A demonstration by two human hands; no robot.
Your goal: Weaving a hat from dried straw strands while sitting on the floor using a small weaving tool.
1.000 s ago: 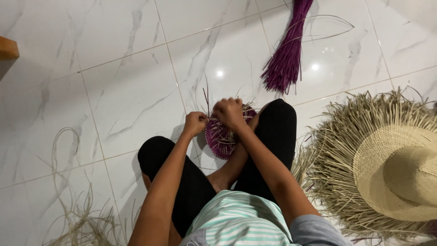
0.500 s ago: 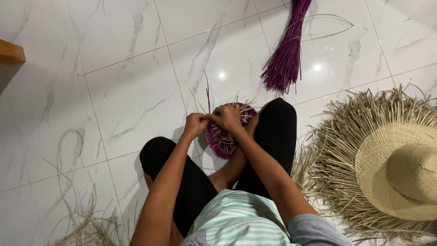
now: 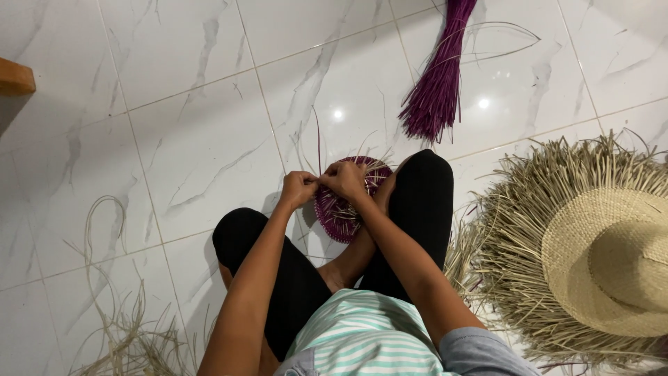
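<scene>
I sit on a white marble-tile floor with my knees drawn up in black leggings. A small round purple woven piece (image 3: pixel 341 209) stands between my legs, loose strands sticking up from its rim. My left hand (image 3: pixel 298 188) and my right hand (image 3: pixel 344 178) meet at its top left edge, fingers pinched together on the thin strands there. Part of the woven piece is hidden behind my right forearm.
A bundle of purple straw (image 3: pixel 437 83) lies on the tiles ahead. A pale straw hat (image 3: pixel 605 257) with a long unfinished fringe rests at the right. Loose pale straw strands (image 3: pixel 118 313) lie at the lower left. A wooden edge (image 3: pixel 15 76) shows far left.
My hands have drawn closer together and shifted slightly left along the rim of the purple piece. The view has tilted a little.
</scene>
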